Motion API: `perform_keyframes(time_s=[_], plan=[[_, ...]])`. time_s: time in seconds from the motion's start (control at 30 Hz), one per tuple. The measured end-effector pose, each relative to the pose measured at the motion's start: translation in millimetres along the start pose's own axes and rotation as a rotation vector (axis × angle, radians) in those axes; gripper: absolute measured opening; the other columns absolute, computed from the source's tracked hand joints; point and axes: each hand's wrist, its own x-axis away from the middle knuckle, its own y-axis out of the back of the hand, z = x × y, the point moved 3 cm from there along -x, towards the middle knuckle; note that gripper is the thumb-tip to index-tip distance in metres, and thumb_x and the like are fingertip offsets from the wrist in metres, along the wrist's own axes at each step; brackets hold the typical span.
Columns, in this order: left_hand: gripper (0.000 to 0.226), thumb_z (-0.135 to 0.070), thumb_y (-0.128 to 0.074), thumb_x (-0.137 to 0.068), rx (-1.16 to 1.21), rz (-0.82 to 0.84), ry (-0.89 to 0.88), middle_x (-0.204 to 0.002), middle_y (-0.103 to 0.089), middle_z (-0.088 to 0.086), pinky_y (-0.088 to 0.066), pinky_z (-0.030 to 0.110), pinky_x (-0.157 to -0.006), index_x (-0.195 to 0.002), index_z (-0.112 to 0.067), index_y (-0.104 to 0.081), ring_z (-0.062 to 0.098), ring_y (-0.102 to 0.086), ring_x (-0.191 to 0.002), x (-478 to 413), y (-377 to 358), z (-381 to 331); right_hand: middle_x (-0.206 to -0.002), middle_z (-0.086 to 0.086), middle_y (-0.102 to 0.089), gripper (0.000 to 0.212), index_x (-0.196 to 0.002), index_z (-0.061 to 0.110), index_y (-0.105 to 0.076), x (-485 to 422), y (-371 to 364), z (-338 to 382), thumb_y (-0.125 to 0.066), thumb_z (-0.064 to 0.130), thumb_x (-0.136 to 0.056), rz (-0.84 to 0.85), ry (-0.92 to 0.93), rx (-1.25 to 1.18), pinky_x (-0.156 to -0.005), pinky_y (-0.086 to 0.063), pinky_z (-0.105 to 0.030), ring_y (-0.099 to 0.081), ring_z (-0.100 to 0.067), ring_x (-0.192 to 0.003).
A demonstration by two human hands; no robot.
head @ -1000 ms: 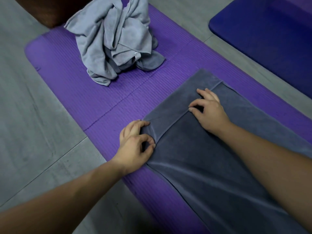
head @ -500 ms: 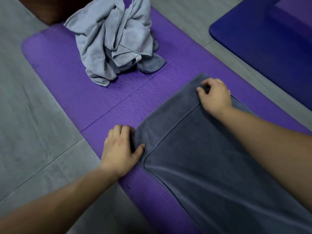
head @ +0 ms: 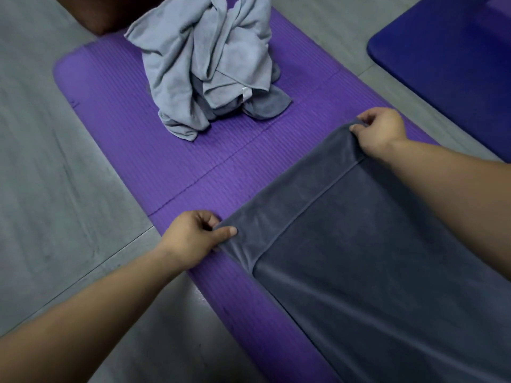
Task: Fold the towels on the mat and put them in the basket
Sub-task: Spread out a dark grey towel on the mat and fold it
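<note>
At the two far corners of the dark towel (head: 373,258), both hands pinch the cloth. The left hand (head: 193,239) holds one corner between thumb and curled fingers, and the right hand (head: 381,131) holds the other. Holding both corners keeps the edge straight, so the fold should come out even. This towel lies flat on the purple mat (head: 124,128). Past it sits a heap of light grey towels (head: 204,64), not folded yet. A brown thing (head: 91,12) at the top may be the basket, but too little shows.
</note>
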Motion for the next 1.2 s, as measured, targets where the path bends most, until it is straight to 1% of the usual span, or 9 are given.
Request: perform_keyframes(time_s=[0.1, 0.2, 0.4, 0.5, 0.63, 0.8, 0.97, 1.1, 1.2], plan=[[0.031, -0.013, -0.08, -0.086, 0.307, -0.087, 0.087, -0.063, -0.061, 0.005, -0.06, 0.029, -0.053, -0.07, -0.014, -0.053, 0.013, -0.06, -0.052, 0, 5, 0, -0.074, 0.001, -0.065, 0.02, -0.079, 0.024, -0.056, -9, 1, 14, -0.065, 0.01, -0.09, 0.008, 0.009, -0.128, -0.07, -0.054, -0.033, -0.065, -0.017, -0.068], [0.025, -0.006, -0.075, -0.089, 0.475, -0.166, 0.088, -0.069, -0.062, 0.006, -0.059, 0.026, -0.051, -0.079, -0.014, -0.053, 0.01, -0.062, -0.053, -2, 9, -1, -0.072, 0.002, -0.057, 0.034, -0.08, 0.027, -0.046, -12, 1, 31, -0.061, -0.001, -0.089, 0.055, 0.009, -0.24, -0.06, -0.054, -0.035, -0.063, -0.017, -0.064], [0.01, -0.014, -0.072, -0.09, 0.575, -0.044, 0.037, -0.08, -0.073, 0.007, -0.059, 0.022, -0.063, -0.095, -0.005, -0.071, 0.014, -0.068, -0.069, 5, 14, -3, -0.077, -0.002, -0.068, 0.016, -0.079, 0.022, -0.065, 5, 14, 34, -0.075, 0.017, -0.091, 0.205, 0.093, -0.258, -0.064, -0.059, -0.031, -0.068, -0.014, -0.066], [0.016, -0.021, -0.075, -0.082, 0.601, -0.043, 0.0, -0.078, -0.074, 0.005, -0.059, 0.022, -0.065, -0.088, -0.006, -0.071, 0.012, -0.07, -0.069, 15, 17, -7, -0.072, -0.008, -0.061, 0.012, -0.085, 0.012, -0.065, 18, 36, 26, -0.072, 0.018, -0.093, 0.165, 0.186, -0.197, -0.048, -0.053, -0.018, -0.062, -0.003, -0.048], [0.022, -0.024, -0.076, -0.075, 0.596, -0.023, -0.061, -0.077, -0.073, 0.006, -0.058, 0.021, -0.066, -0.085, -0.006, -0.071, 0.012, -0.069, -0.069, 34, 11, -17, -0.07, -0.015, -0.057, 0.015, -0.1, 0.002, -0.069, 40, 69, 7, -0.069, 0.017, -0.095, 0.151, 0.214, -0.2, -0.047, -0.052, -0.014, -0.057, -0.002, -0.042], [0.028, -0.032, -0.083, -0.07, 0.432, 0.079, -0.17, -0.084, -0.075, 0.013, -0.059, 0.027, -0.078, -0.084, -0.009, -0.075, 0.017, -0.069, -0.076, 71, -11, -42, -0.059, 0.004, -0.068, 0.015, -0.108, 0.004, -0.069, 69, 111, -22, -0.066, 0.014, -0.097, 0.214, 0.168, -0.325, -0.055, -0.055, -0.016, -0.063, -0.002, -0.051], [0.035, -0.025, -0.083, -0.074, 0.297, 0.183, -0.228, -0.081, -0.073, 0.02, -0.057, 0.028, -0.071, -0.089, 0.004, -0.07, 0.02, -0.069, -0.073, 126, -67, -61, -0.085, -0.008, -0.073, 0.006, -0.097, 0.014, -0.067, 121, 159, -67, -0.07, 0.014, -0.092, 0.316, 0.064, -0.582, -0.071, -0.062, -0.029, -0.073, -0.014, -0.067], [0.034, -0.024, -0.082, -0.074, 0.273, 0.253, -0.214, -0.075, -0.07, 0.018, -0.055, 0.023, -0.061, -0.087, 0.004, -0.069, 0.017, -0.066, -0.064, 174, -130, -74, -0.082, -0.008, -0.069, 0.014, -0.093, 0.014, -0.066, 157, 196, -116, -0.069, 0.028, -0.094, 0.187, -0.035, -0.659, -0.065, -0.062, -0.03, -0.069, -0.014, -0.061], [0.032, -0.028, -0.085, -0.071, 0.178, 0.336, -0.212, -0.073, -0.07, 0.013, -0.053, 0.021, -0.062, -0.082, -0.002, -0.07, 0.014, -0.064, -0.063, 210, -184, -78, -0.081, -0.004, -0.063, 0.014, -0.084, 0.017, -0.061, 186, 220, -166, -0.067, 0.017, -0.097, 0.079, -0.096, -0.655, -0.057, -0.061, -0.027, -0.066, -0.011, -0.062]])
